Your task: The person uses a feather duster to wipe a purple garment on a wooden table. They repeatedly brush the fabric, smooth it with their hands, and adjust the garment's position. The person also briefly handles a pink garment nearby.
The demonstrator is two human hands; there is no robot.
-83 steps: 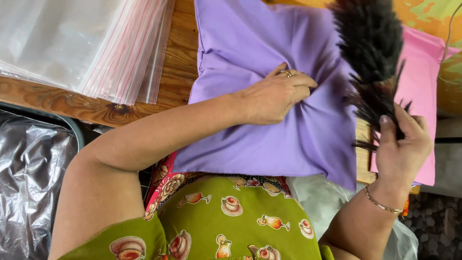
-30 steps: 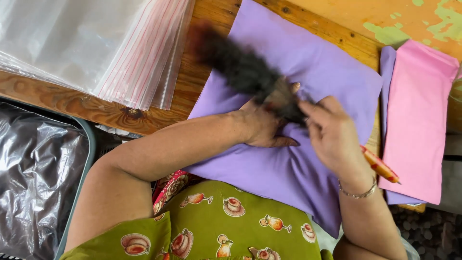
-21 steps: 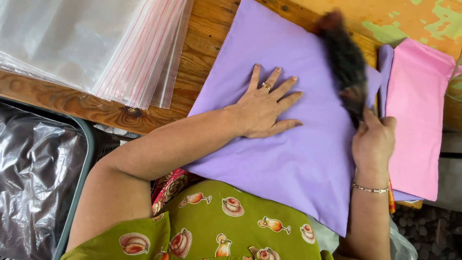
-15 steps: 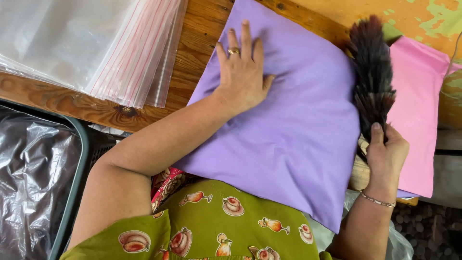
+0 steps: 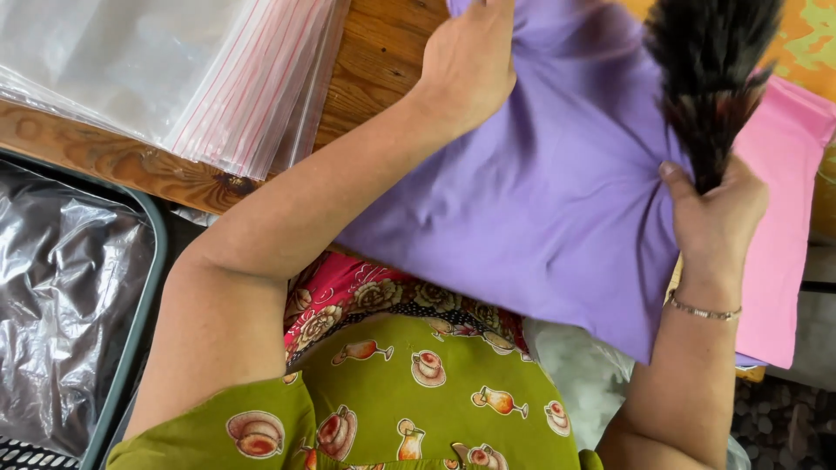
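Observation:
A folded purple cloth (image 5: 540, 200) lies on the wooden table (image 5: 374, 61), its near edge hanging over toward my lap. My left hand (image 5: 466, 61) grips the cloth's far left part, fingers curled into the fabric. My right hand (image 5: 714, 218) is at the cloth's right edge, shut on the handle of a dark feather duster (image 5: 710, 70) that points up and away over the cloth. A pink folded cloth (image 5: 784, 218) lies just right of the purple one, partly behind my right hand.
A stack of clear plastic bags with red strips (image 5: 174, 70) lies on the table's left. A grey crate lined with crinkled plastic (image 5: 61, 296) stands at the lower left beside my knees. A white bag (image 5: 583, 374) sits below the table edge.
My left hand has slid from the cloth's middle to its far edge and closed on the fabric. The duster swept across the cloth and now stands at the right.

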